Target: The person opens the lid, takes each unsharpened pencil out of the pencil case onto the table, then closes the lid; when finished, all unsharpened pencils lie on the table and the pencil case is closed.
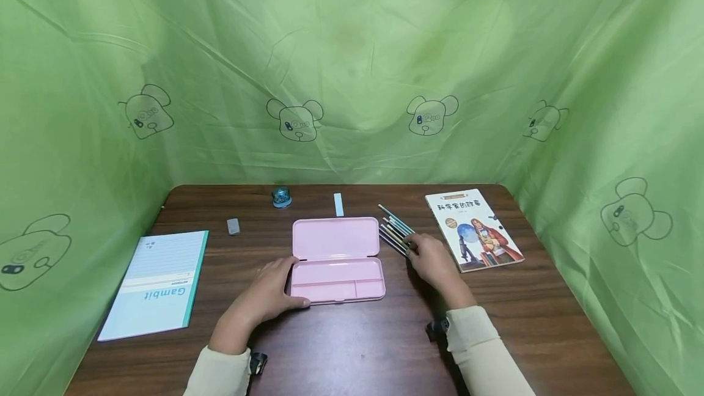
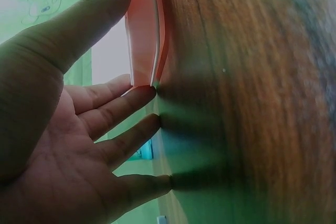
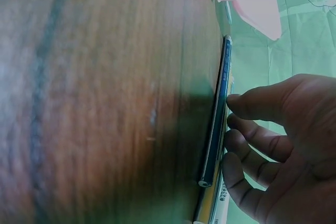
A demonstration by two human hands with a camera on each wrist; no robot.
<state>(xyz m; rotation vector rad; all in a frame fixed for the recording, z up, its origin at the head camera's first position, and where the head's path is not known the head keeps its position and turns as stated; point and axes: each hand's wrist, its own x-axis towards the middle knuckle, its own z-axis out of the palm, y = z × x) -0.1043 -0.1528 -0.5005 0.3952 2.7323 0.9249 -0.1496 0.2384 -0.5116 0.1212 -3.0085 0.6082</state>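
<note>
A pink pencil case [image 1: 337, 271] lies on the table with its lid [image 1: 335, 238] raised back, its compartments bare. My left hand [image 1: 269, 292] rests at its left side, thumb at the front edge and fingertips near the hinge. In the left wrist view the fingers of the left hand [image 2: 79, 129] are spread and fairly straight against the case [image 2: 143, 30]. Several pencils [image 1: 393, 231] lie in a loose bundle right of the case. My right hand [image 1: 434, 261] touches their near ends. In the right wrist view its bent fingertips rest along a dark blue pencil [image 3: 218, 114], not wrapped round it.
An illustrated book [image 1: 475, 231] lies at the right, beyond the pencils. On the left is a notebook [image 1: 156, 286], with a grey eraser [image 1: 233, 227] above it. Towards the back edge are a blue sharpener [image 1: 281, 196] and a light blue strip [image 1: 338, 205]. Green curtains [image 1: 352, 78] surround the table.
</note>
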